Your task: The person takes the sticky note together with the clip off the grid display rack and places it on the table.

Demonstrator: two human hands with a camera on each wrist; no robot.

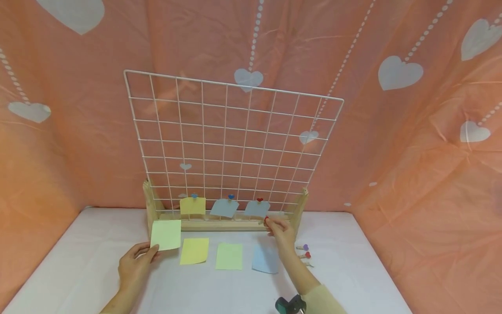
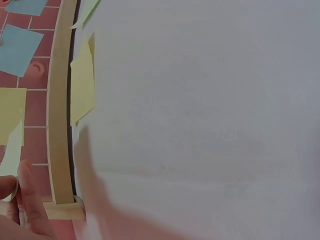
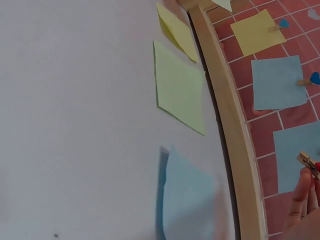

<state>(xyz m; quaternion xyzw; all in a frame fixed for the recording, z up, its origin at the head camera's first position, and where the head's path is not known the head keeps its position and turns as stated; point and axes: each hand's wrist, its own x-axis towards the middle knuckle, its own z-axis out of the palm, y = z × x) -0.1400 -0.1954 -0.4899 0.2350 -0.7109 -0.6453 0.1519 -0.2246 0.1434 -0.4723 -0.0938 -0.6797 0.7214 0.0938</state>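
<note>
In the head view my left hand [image 1: 135, 264] pinches a pale green sticky note [image 1: 166, 235] by its lower corner, in front of the rack's left foot. My right hand [image 1: 283, 233] holds a small wooden clothespin [image 3: 304, 159] with a red heart between thumb and fingers, near the rack's lower right. On the white wire grid [image 1: 235, 146], heart clothespins hold a yellow note [image 1: 192, 207], a blue note [image 1: 224, 209] and another blue note [image 1: 256, 210] in a low row. Yellow [image 1: 194, 251], green [image 1: 229, 256] and blue sticky notes [image 1: 263, 260] lie on the table.
Several things lie right of my right forearm: a purple-heart clothespin [image 1: 304, 247], a red-heart clothespin [image 1: 305, 255] and a pale one [image 1: 309, 264]. A dark object [image 1: 289, 304] shows at the bottom edge. Wooden feet [image 1: 300, 213] hold the grid before a pink heart-print curtain [image 1: 353, 144].
</note>
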